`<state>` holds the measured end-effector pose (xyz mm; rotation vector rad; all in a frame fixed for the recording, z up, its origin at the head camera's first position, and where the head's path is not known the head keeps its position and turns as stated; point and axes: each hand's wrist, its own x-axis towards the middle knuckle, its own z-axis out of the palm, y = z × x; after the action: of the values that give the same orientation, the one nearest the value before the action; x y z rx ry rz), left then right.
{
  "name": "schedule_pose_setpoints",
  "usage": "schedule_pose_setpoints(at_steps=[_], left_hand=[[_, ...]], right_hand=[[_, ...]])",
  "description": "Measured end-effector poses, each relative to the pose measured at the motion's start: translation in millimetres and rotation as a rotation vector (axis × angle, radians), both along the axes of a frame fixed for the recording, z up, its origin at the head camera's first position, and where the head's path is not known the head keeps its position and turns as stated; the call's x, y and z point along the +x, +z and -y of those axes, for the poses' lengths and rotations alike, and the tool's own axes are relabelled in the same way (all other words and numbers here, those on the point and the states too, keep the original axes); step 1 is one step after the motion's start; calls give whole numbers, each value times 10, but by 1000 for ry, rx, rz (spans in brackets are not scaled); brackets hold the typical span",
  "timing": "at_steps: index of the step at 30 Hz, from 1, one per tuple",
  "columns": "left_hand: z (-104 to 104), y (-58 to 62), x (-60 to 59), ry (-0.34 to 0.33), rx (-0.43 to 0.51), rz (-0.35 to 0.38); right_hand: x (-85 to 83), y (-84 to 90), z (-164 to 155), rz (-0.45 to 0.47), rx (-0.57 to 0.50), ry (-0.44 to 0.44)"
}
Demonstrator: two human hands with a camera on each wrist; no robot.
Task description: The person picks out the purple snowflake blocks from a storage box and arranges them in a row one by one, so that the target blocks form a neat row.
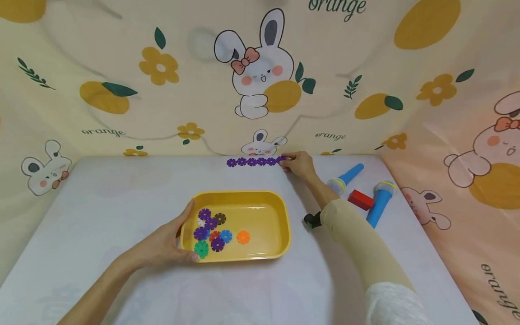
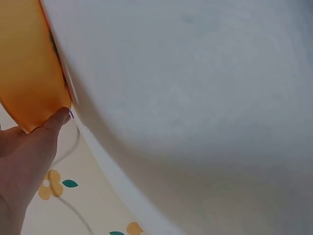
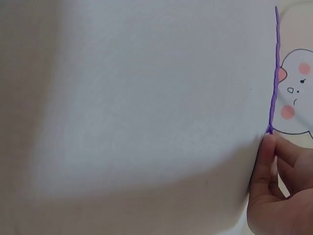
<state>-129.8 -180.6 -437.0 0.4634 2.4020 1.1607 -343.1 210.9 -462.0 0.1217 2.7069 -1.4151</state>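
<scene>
Nearest, at the lower right, a beige fabric sleeve with a crumpled white portion (image 1: 363, 248) crosses the white cloth-like surface (image 1: 122, 203) and partly blocks the view of a small glossy black object (image 1: 312, 220). The left hand (image 1: 164, 243) grips the left end of a shallow, rounded-corner yellow tray (image 1: 264, 230), thumb at its near corner. Bunched toward the tray's left side are small notched flat discs (image 1: 217, 244) in purple, green, blue, red, brown and white, with an orange notched disc (image 1: 243, 237) lying slightly apart. Right of the sleeve, a blue-handled microphone with a pale head and yellow band (image 1: 379, 205) lies just beside a red rectangular block (image 1: 360, 200); a second blue microphone (image 1: 352, 173) rests a little farther off, its pale head toward the right forearm. Along the surface's far edge runs an unbroken row of purple notched discs (image 1: 257, 161), its right end pinched between thumb and fingers of the right hand (image 1: 300, 164). Behind rises a cream fabric backdrop (image 1: 170, 108) printed with white rabbits, oranges, yellow flowers and leaves, and the word "orange" is readable in dark script in several places. The left wrist view shows the tray's smooth outer side, which the head view hides; the right wrist view shows the purple row edge-on, as a thin wavy strip.
</scene>
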Motion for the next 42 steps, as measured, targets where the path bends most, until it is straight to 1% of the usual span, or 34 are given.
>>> schedule_pose_setpoints(at_steps=[3, 8, 13, 16, 18, 20, 21, 22, 25, 28, 29, 30, 36, 38, 42], left_hand=[[4, 11, -3, 4, -2, -7], [8, 15, 1, 6, 9, -8], [-8, -2, -4, -8, 14, -6], [-12, -13, -12, -15, 10, -10], [-12, -11, -20, -16, 11, -17], [-8, -9, -28, -15, 8, -24], [-7, -8, -29, -12, 2, -25], [-6, -8, -29, -10, -2, -25], [-3, 3, -18, -6, -8, -21], [-4, 15, -9, -11, -1, -20], [-4, 21, -8, -15, 2, -23], [-5, 21, -8, -18, 5, -23], [-15, 2, -4, -23, 36, -15], [-15, 0, -11, -18, 45, -15], [-23, -1, -16, -4, 55, -19]], right_hand=[[-21, 16, 6, 5, 5, 8], [-37, 26, 7, 46, 14, 24], [22, 44, -11, 69, -20, 25], [90, 37, 0, 39, -32, 34], [150, 55, 34, 4, -60, 58], [234, 106, 96, -26, -115, 85], [282, 142, 133, -40, -150, 104], [358, 229, 185, -38, -185, 126], [523, 334, 291, -56, -252, 185], [677, 405, 378, -73, -248, 240], [698, 374, 396, -85, -244, 259], [745, 391, 426, -84, -243, 280], [1002, 442, 595, -39, -265, 404], [1063, 460, 658, -24, -283, 436], [1161, 474, 799, -12, -287, 514]])
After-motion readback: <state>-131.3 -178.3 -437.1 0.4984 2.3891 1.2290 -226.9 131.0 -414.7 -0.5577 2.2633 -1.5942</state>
